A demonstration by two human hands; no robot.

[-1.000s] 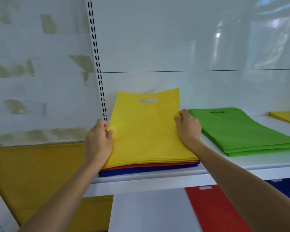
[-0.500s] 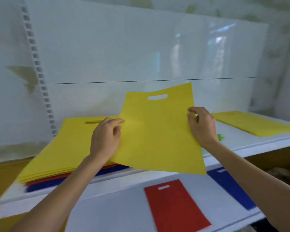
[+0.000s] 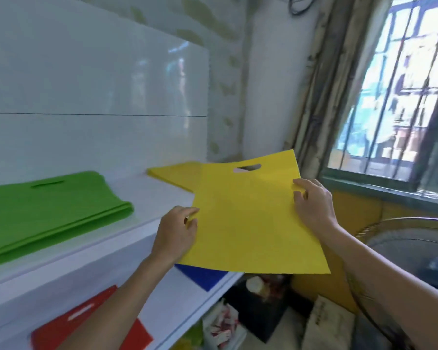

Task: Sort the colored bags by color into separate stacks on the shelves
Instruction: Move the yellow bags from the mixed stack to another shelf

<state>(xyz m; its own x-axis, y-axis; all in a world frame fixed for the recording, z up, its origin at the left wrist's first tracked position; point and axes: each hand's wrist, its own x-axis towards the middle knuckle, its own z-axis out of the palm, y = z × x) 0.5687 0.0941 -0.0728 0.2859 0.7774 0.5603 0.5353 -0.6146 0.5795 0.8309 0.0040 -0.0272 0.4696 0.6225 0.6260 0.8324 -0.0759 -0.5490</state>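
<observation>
I hold a flat yellow bag [image 3: 250, 223] with a cut-out handle in the air off the right end of the upper shelf [image 3: 147, 198]. My left hand [image 3: 175, 236] pinches its left edge and my right hand [image 3: 311, 203] pinches its right edge. Behind the bag, a yellow stack [image 3: 175, 174] lies at the far right of the upper shelf. A green stack [image 3: 48, 205] lies at the left of the same shelf. On the lower shelf [image 3: 162, 299] lie a red bag [image 3: 68, 329] and a blue bag [image 3: 202, 275], the blue one partly hidden by the held bag.
A white back panel rises behind the shelves. To the right are a curtain, a barred window [image 3: 395, 97] and a round fan [image 3: 410, 248]. Boxes and packets [image 3: 250, 311] clutter the floor below the shelf end.
The top yellow bag has been lifted off the mixed pile at the left and carried right past the green stack. My view has swung right with it.
</observation>
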